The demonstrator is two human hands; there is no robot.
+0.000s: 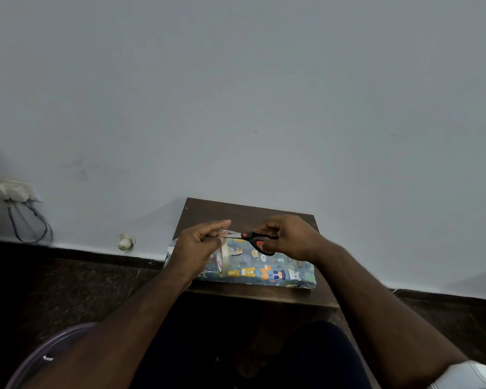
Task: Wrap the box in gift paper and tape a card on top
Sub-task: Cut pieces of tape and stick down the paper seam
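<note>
A box wrapped in blue paper with cartoon animals [267, 269] lies on a small dark wooden table [244, 213]. Above its left part my left hand [197, 247] holds a roll of clear tape [221, 262] and pinches a pulled-out strip between thumb and fingers. My right hand [288, 238] grips black scissors with red inserts [254, 239]. The blades point left and meet the tape strip close to my left fingertips. No card shows in this view.
The table stands against a pale grey wall. A wall socket with dangling cables [14, 192] is at the far left and a small white plug [125, 242] sits low on the wall. Dark floor surrounds the table. A purple round rim [48, 352] lies at the lower left.
</note>
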